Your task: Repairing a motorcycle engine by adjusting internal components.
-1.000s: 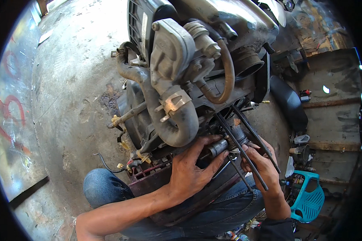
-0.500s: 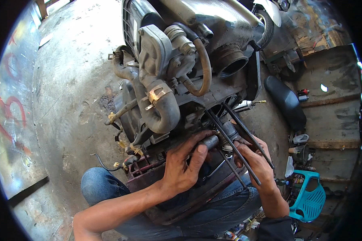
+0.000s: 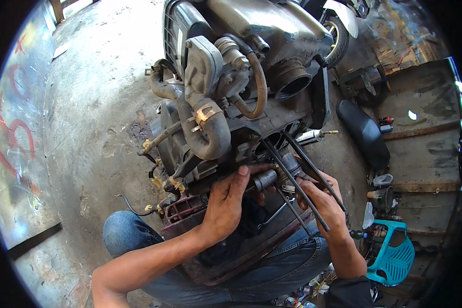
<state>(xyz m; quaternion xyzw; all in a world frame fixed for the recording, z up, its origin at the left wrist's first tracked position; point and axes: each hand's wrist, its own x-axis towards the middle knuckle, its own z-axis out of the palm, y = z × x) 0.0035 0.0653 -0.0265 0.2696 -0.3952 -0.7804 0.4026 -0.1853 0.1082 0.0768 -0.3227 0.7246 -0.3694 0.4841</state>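
My left hand (image 3: 226, 197) is at an engine, its thumb raised. Its index finger lies above a short grey metal cylinder (image 3: 265, 180), with other fingertips below it. My right hand (image 3: 323, 197) reaches among the long dark studs (image 3: 313, 169), its fingers closed on a grey metal piston (image 3: 291, 164). The cylinder's right end is close to the piston; whether they touch I cannot tell. A bent metal rod (image 3: 273, 214) lies below the hands, against dark cloth (image 3: 246, 220). The engine's thick rubber hose (image 3: 213, 141) curves above my left hand.
A dark red plastic part (image 3: 210, 274) rests across my jeans. Beyond the engine is a grey air intake mouth (image 3: 294, 84). At right are a black seat (image 3: 363, 134), a teal plastic stool (image 3: 395, 254) and a motorcycle wheel (image 3: 339, 43). A spray can (image 3: 309, 136) stands behind the studs.
My left thumb has lifted off the metal cylinder, and the left index finger has stretched toward the piston. My right hand keeps its grip. The view has shifted slightly.
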